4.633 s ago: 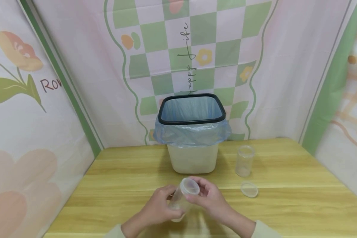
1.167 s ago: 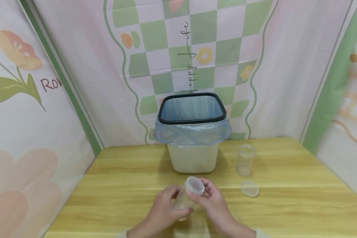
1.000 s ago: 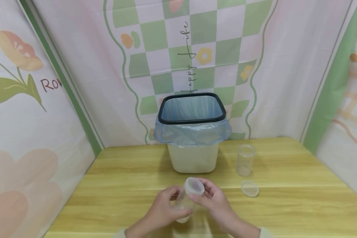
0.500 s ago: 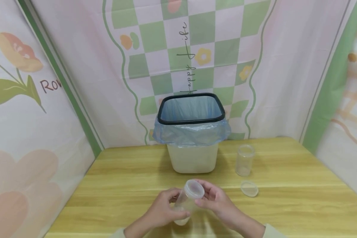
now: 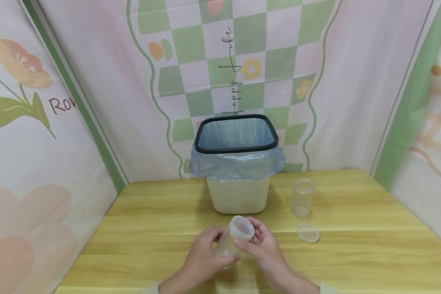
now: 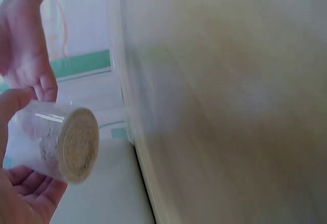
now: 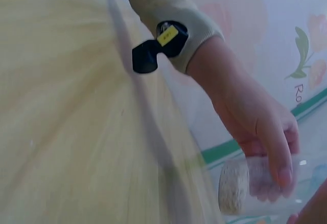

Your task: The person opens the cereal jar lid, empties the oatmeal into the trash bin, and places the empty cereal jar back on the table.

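Observation:
In the head view, my left hand (image 5: pixel 202 254) holds a clear plastic jar (image 5: pixel 227 244) round its body, tilted with its top toward the right. My right hand (image 5: pixel 267 252) grips the translucent lid (image 5: pixel 243 227) at the jar's mouth, thumb on the near edge and fingers behind. Pale beige, grainy matter (image 6: pixel 80 146) lies in the jar's bottom, as the left wrist view shows. The right wrist view also has that grainy layer (image 7: pixel 234 188), with the left thumb across the jar wall. Most of the right fingers are hidden behind the lid.
A cream bin (image 5: pixel 239 198) with a black rim and a blue bag liner stands just beyond the hands. To its right are a second clear jar (image 5: pixel 302 199), without a lid, and a loose clear lid (image 5: pixel 308 233) on the wooden table (image 5: pixel 150 228). Printed curtains surround the table.
Over the last half second the jar has risen slightly, away from my body. The right thumb has shifted along the lid's edge. The bin, second jar and loose lid have stayed put.

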Motion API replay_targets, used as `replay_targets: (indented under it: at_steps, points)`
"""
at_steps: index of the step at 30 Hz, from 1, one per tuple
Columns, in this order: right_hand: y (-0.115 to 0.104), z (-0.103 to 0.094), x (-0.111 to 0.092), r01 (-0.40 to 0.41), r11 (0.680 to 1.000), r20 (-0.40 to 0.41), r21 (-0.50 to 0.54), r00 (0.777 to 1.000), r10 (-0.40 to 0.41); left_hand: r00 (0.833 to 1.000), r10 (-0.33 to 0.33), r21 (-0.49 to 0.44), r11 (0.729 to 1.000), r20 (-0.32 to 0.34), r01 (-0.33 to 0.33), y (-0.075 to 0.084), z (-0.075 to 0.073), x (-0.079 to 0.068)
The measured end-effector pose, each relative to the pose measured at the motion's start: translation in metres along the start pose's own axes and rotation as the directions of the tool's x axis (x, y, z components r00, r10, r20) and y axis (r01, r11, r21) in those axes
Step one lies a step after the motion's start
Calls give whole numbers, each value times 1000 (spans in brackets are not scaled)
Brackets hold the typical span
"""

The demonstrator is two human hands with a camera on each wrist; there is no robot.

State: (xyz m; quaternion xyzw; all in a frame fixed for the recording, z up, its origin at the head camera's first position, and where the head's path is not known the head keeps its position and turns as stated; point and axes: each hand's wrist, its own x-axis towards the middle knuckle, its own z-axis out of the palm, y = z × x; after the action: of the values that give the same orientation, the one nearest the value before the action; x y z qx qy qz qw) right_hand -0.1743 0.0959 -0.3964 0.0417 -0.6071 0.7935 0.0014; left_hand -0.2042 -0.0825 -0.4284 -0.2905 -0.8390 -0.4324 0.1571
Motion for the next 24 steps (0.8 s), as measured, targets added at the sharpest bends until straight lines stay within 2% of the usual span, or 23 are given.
replay_targets:
  at_steps: [6, 10, 14, 19, 24]
  points:
    - [2, 12, -1, -34, 998, -118, -45, 993, 29, 999, 2, 119, 993, -47, 3, 4, 6, -2]
    - [7, 14, 0, -43, 997, -153, -71, 988, 31, 995, 58, 212, 976, -79, -40, 0, 9, -4]
    - [9, 15, 0, -44, 996, -154, -82, 988, 30, 994, 76, 238, 970, -85, -54, 0, 10, -4]
    - [9, 11, 0, -44, 992, -113, -119, 993, 30, 998, 42, 171, 985, -50, -33, 0, 6, -5]
    - [5, 1, 3, -18, 996, -9, -90, 1000, 17, 1000, -9, -16, 1000, 13, 9, -3, 0, -3]
